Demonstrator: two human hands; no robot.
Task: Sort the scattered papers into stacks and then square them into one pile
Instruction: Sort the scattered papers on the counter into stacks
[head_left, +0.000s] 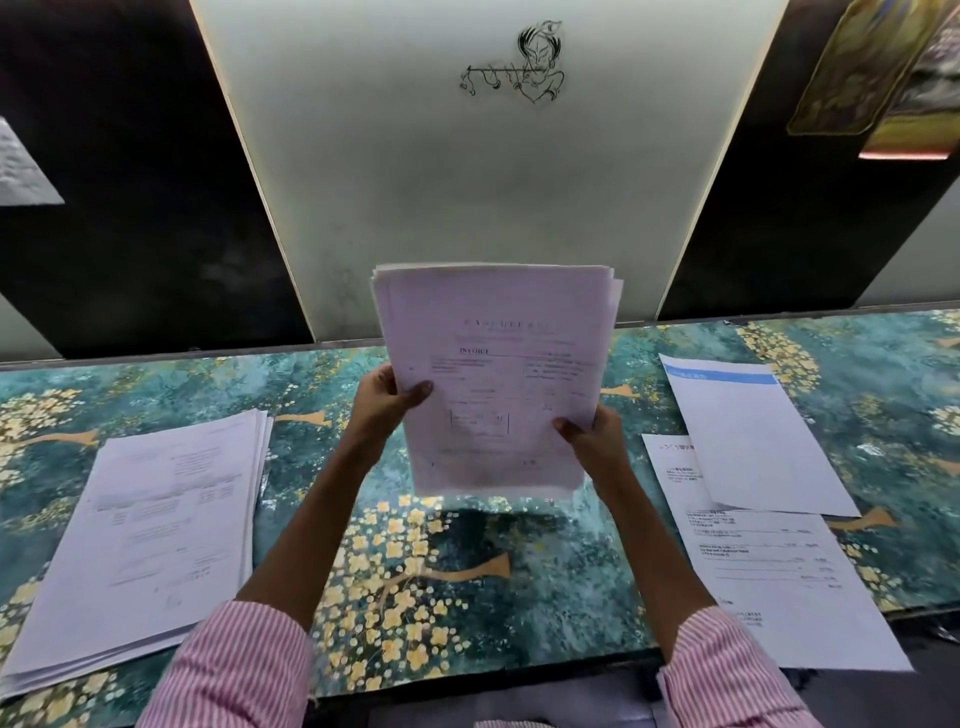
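Observation:
I hold a sheaf of printed papers (498, 374) upright above the middle of the table, its lower edge just off the surface. My left hand (384, 402) grips its left edge and my right hand (597, 436) grips its lower right edge. The top sheet reads "INVOICE". A thick stack of papers (145, 535) lies flat at the left. At the right lie a sheet with a blue header (748, 436) and under it a long printed sheet (779, 571) that overhangs the table's front edge.
The table (519, 561) wears a teal cloth with yellow flowers. A white panel (467, 182) with a line drawing leans against the dark wall behind. Pictures (883, 73) hang at the upper right.

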